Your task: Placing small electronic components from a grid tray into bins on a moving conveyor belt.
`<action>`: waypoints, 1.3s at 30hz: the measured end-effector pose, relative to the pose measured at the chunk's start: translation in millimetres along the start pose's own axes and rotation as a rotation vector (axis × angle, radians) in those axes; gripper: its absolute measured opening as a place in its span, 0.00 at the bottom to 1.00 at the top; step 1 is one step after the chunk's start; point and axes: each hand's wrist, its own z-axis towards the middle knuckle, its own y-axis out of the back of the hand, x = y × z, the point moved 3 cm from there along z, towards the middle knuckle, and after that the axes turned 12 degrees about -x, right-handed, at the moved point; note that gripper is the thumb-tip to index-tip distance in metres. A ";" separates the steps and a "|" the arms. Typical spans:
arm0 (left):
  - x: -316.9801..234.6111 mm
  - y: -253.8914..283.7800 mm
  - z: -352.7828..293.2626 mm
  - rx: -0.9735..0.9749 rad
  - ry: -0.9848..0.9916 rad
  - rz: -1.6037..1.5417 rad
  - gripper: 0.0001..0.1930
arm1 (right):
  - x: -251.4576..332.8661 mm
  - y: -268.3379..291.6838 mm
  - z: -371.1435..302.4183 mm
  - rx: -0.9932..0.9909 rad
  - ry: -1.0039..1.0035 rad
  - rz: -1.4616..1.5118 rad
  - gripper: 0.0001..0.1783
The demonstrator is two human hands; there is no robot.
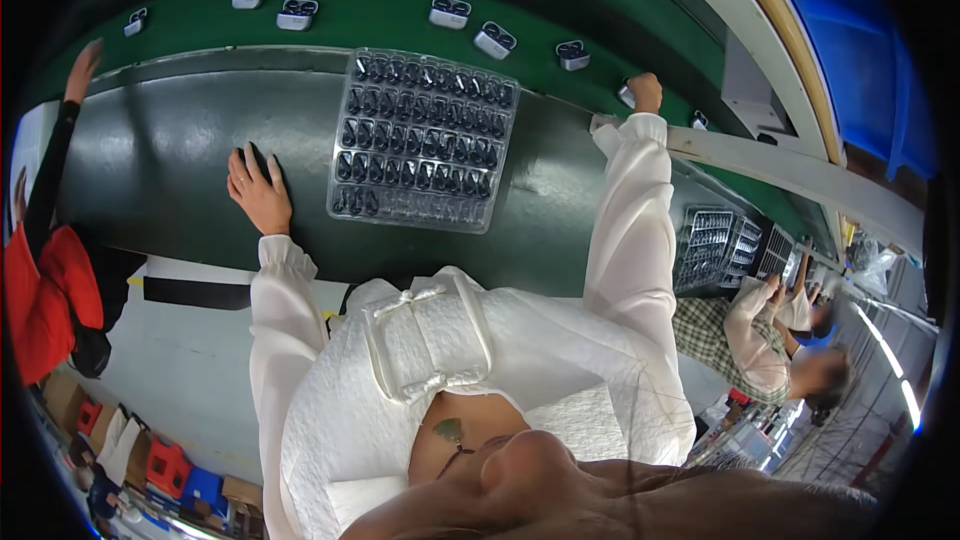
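And there's the right hand [648, 93], out past the bench's [150, 140] far edge, fingers curled at a white case [627, 95] on the green belt [370, 10]; how firmly they grip, I can't tell. Left hand [262, 195] lies palm-down near the bench's near edge, fingers spread, holding nothing. The clear tray [435, 208] reaches the far edge: four rows full of dark pieces [413, 140], only three in the nearest row. Most looks left to do; whether other white cases [450, 13] are filled, too small to say.
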 end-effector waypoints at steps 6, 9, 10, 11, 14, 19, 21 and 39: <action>2.6 0.7 2.5 -0.012 0.006 0.002 0.23 | 5.1 -24.5 14.0 -0.007 0.289 -0.010 0.16; 2.5 0.3 4.6 -0.009 0.009 0.012 0.23 | 5.8 -32.4 19.4 0.160 0.283 -0.091 0.19; -0.5 -1.0 5.5 -0.010 0.000 0.003 0.23 | 4.3 -34.2 23.6 0.238 0.228 -0.157 0.22; 0.4 0.3 4.5 -0.011 -0.006 0.005 0.22 | 10.5 -34.7 20.5 0.247 0.242 -0.150 0.22; 0.6 2.0 3.3 -0.016 -0.005 0.006 0.22 | 19.2 -29.4 11.6 0.100 0.276 -0.034 0.20; -2.6 -1.6 1.5 -0.005 -0.023 -0.024 0.22 | 21.7 -26.4 -12.2 -0.177 0.253 0.045 0.17; -2.4 -2.5 -0.3 -0.008 -0.011 -0.023 0.23 | 23.9 -16.0 -22.5 -0.219 0.166 0.078 0.18; 6.5 -13.6 -7.9 -0.050 -0.015 0.001 0.23 | 51.2 34.1 -460.5 0.409 0.547 1.108 0.10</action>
